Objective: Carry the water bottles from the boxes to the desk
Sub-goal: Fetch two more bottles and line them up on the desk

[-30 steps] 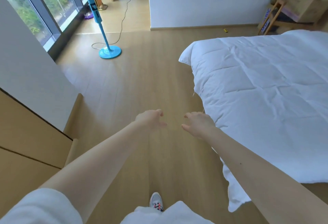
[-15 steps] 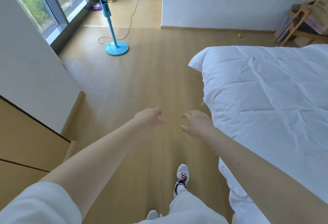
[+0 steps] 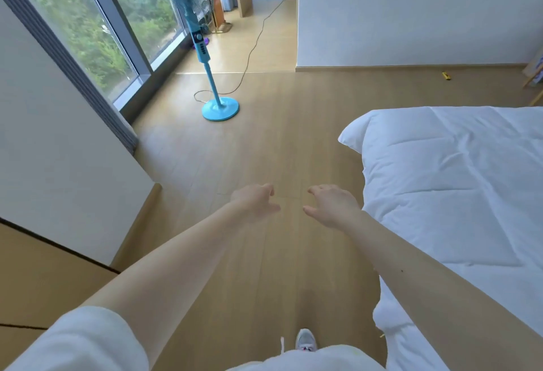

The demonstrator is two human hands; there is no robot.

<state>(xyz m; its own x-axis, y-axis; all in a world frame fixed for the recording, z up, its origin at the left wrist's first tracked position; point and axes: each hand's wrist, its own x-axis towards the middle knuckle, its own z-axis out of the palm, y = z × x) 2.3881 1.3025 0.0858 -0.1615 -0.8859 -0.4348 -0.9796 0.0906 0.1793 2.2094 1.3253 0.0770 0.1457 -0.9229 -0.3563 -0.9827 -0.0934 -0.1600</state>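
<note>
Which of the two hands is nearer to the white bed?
The right hand: it is held out just beside the edge of the bed. The left hand is over the wooden floor, on the side away from the bed.

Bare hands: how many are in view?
2. The left bare hand is over the tan wooden floor; the right bare hand beside it, nearer the white bed. Both empty.

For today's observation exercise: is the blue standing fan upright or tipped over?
Upright: the standing fan stands on its round base, flat on the floor.
</note>
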